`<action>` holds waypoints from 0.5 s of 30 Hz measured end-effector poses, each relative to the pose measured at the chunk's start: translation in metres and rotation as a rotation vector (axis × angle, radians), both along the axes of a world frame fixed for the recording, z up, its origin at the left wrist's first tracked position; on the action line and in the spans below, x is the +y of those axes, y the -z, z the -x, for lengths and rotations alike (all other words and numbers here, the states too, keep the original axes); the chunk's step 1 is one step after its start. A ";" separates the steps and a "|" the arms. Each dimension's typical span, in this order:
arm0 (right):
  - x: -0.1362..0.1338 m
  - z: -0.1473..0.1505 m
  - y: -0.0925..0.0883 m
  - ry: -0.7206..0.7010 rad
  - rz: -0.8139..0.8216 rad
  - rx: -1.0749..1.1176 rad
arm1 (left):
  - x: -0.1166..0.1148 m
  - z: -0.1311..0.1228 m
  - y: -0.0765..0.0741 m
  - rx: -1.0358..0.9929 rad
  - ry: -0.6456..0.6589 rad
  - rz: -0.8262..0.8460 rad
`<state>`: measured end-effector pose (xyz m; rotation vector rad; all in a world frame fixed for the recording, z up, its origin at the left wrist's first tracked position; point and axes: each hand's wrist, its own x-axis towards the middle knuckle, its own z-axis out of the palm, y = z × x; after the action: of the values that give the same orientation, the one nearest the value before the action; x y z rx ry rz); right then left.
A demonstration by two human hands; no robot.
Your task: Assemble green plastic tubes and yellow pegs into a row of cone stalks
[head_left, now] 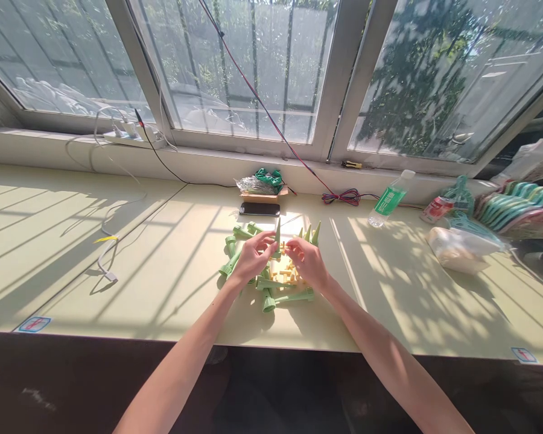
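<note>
Several green cone-shaped plastic spikes (271, 294) lie and stand in a loose pile on the pale table (163, 271), mixed with small yellow plastic pieces (286, 276). My left hand (253, 256) is pinched on an upright green spike (277, 236) at the pile's top. My right hand (306, 260) is beside it, fingers curled on a small piece I cannot make out. More upright spikes (313, 232) stand just behind my right hand.
A black phone (259, 208) and a small cardboard box of bags (263, 188) sit behind the pile. A plastic bottle (390, 199), a can and bagged goods (461, 244) lie at right. White cables (106, 241) trail at left; windows run along the back.
</note>
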<state>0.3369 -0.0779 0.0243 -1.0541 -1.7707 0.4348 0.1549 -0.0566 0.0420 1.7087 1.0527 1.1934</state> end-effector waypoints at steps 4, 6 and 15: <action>0.003 -0.002 0.005 0.007 -0.003 -0.042 | 0.000 0.000 0.001 0.017 0.036 -0.008; 0.003 -0.003 0.008 -0.002 0.012 -0.060 | 0.000 0.001 0.002 0.030 0.057 -0.019; 0.001 -0.001 0.005 0.022 0.035 -0.003 | 0.001 0.001 0.004 0.050 0.046 -0.011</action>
<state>0.3378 -0.0766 0.0190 -1.0983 -1.7579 0.4531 0.1544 -0.0557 0.0380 1.7701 1.0327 1.1355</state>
